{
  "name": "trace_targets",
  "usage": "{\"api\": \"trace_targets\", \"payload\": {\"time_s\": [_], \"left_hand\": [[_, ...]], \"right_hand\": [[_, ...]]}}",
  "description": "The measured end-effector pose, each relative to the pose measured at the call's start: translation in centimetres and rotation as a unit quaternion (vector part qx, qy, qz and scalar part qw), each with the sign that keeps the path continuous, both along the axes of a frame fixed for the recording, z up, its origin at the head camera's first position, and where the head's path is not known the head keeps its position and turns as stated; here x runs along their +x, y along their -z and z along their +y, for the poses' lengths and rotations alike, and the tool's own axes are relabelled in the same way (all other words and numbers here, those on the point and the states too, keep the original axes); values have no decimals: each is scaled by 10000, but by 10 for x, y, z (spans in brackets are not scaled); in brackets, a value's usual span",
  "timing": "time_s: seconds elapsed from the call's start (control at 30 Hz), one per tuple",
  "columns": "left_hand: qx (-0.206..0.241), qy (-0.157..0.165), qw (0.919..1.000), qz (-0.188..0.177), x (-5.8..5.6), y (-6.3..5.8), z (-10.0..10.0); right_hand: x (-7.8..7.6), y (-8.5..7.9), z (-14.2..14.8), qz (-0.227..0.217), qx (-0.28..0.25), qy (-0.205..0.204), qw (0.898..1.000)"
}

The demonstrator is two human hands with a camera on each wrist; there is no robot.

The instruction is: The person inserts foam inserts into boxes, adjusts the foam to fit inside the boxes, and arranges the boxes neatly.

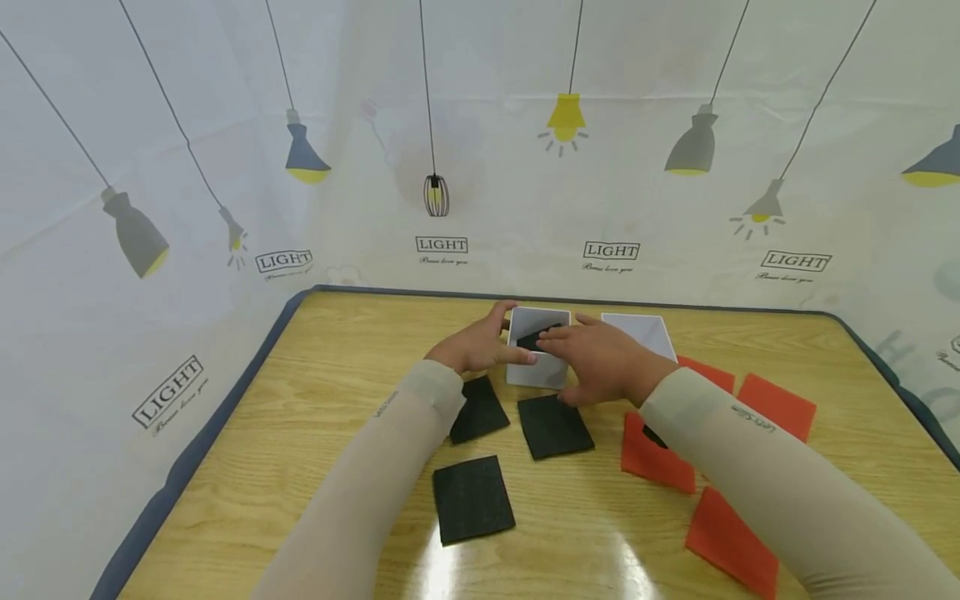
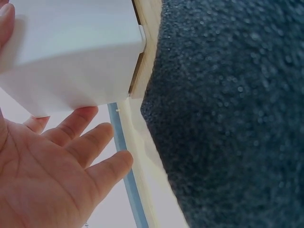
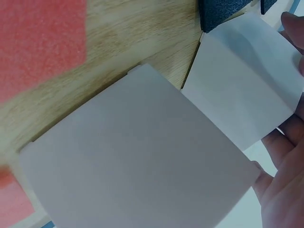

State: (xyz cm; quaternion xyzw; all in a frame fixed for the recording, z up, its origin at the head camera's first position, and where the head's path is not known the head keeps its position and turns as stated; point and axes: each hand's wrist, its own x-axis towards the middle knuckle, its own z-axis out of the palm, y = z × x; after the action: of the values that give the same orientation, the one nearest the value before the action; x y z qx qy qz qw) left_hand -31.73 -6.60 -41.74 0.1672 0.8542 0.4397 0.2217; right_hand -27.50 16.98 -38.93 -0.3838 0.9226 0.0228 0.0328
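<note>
A white open box (image 1: pixel 537 372) stands near the table's far edge, its opening facing me. A black foam square (image 1: pixel 542 335) lies inside it. My left hand (image 1: pixel 480 343) holds the box's left side, the thumb along the front and fingers at the back. In the left wrist view, fingertips (image 2: pixel 88 112) touch the box wall (image 2: pixel 71 85). My right hand (image 1: pixel 603 360) reaches over the box's right side, its straight fingers at the black square. More black foam squares (image 1: pixel 474 500), (image 1: pixel 555 427), (image 1: pixel 480 410) lie on the table in front of the box.
A second white box (image 1: pixel 641 332) stands to the right, partly behind my right hand; it fills much of the right wrist view. Several red foam squares (image 1: pixel 776 406) lie on the wooden table (image 1: pixel 315 417) at the right, some under my right forearm. A printed curtain (image 1: pixel 510 167) surrounds the table.
</note>
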Motion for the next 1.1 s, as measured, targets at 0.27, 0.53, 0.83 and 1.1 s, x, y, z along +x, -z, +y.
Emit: {"api": "trace_targets", "payload": {"time_s": [0.27, 0.53, 0.83, 1.1], "left_hand": [[132, -25, 9999, -63, 1, -2, -1], [-134, 48, 9998, 155, -2, 1, 0], [60, 99, 9998, 173, -3, 3, 0], [-143, 77, 9997, 155, -2, 2, -1]], "right_hand": [[5, -4, 5, -90, -469, 98, 9988], [18, -3, 5, -195, -1038, 127, 9943], [38, -1, 2, -544, -2039, -116, 9774], [51, 2, -5, -907, -2219, -242, 9705]]}}
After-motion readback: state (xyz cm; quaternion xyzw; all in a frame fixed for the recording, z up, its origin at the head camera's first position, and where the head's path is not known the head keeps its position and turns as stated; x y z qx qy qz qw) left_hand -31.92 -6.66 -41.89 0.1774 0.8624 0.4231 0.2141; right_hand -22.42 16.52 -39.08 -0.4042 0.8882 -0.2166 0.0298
